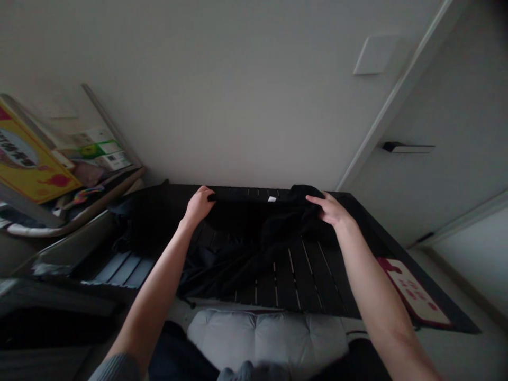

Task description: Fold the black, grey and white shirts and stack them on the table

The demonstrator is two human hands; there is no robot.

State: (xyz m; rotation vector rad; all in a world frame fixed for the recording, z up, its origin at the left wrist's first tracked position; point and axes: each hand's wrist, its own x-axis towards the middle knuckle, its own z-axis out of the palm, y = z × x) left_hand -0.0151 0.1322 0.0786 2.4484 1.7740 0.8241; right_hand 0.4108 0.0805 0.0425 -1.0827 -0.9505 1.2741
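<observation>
A black garment (254, 227) with a small white tag (272, 199) at its upper edge hangs stretched between my hands, its lower part spreading over a dark slatted table (293, 275). My left hand (199, 205) is closed on the upper left edge of the cloth. At the right end, my right hand (327, 208) pinches the bunched edge between thumb and fingers. What sort of garment it is cannot be made out. Another heap of black cloth (138, 217) lies on the table left of my left hand.
Left stands a rack with a yellow box (35, 159) and small items. A red and cream mat (413, 291) lies at the table's right end. A grey cushion (268, 336) is in front of me. Behind are a wall and a door with a black handle (408, 148).
</observation>
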